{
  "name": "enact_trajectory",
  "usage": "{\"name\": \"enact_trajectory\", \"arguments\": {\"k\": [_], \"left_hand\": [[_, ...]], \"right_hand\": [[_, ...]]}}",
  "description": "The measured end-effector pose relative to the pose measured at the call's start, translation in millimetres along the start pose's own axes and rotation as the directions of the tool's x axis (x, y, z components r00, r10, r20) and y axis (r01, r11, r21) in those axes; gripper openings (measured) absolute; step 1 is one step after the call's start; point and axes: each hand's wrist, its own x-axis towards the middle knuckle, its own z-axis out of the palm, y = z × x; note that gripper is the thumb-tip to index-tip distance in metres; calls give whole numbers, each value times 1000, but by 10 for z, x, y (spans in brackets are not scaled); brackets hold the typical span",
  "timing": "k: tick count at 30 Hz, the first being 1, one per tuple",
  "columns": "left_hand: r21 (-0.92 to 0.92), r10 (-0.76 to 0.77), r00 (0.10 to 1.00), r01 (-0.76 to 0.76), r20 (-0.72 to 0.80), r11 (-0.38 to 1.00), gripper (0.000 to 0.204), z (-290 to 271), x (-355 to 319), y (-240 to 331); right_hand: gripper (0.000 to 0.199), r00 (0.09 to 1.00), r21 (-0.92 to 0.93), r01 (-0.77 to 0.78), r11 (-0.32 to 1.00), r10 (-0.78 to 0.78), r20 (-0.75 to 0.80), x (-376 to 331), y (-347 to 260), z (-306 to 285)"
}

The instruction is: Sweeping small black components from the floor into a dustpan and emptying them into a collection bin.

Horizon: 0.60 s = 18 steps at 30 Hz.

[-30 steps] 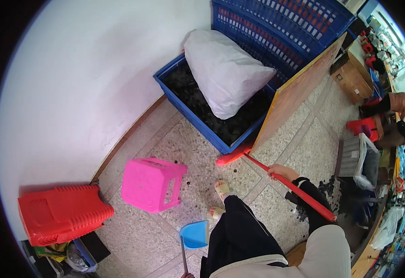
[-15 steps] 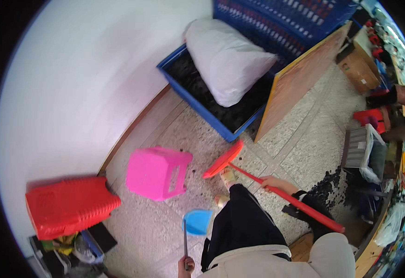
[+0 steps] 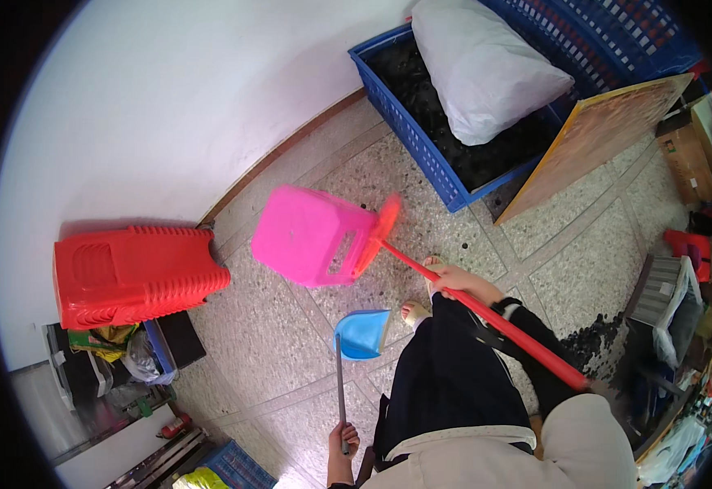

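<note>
My right hand [image 3: 468,284] is wrapped round the red handle of a broom [image 3: 509,328], which slants across in front of my legs. The broom's orange-red head [image 3: 386,222], smeared by motion, is at the right side of a pink plastic stool [image 3: 303,232]; whether the two touch I cannot tell. Down at the lower middle, my left hand [image 3: 344,438] grips the grey handle of a blue dustpan [image 3: 362,334]. The pan lies on the floor, left of my feet. Small dark bits are scattered on the floor around the broom head and near the blue crate.
A blue crate [image 3: 418,140] of black pieces carries a white sack [image 3: 486,69]. Beside it leans a board [image 3: 588,143]. Stacked red stools [image 3: 140,273] stand by the left wall. A black heap [image 3: 592,342] lies at right, near a grey crate [image 3: 657,289].
The broom head has swung up and left, against or close to the pink stool. My view has shifted, showing more of the lower left. Both hands keep their holds.
</note>
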Motion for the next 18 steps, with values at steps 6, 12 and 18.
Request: {"name": "enact_trajectory", "arguments": {"k": [6, 12, 18], "left_hand": [[-110, 19, 999, -22, -26, 994, 26, -352, -241, -62], [-155, -31, 989, 8, -142, 988, 26, -541, 11, 158], [-82, -97, 967, 79, -237, 993, 30, -628, 211, 285]], "right_hand": [[9, 997, 243, 69, 968, -73, 9, -404, -229, 202], [27, 957, 167, -246, 955, 266, -113, -1321, 887, -456], [21, 891, 390, -300, 871, 402, -212, -2402, 1571, -576]]}}
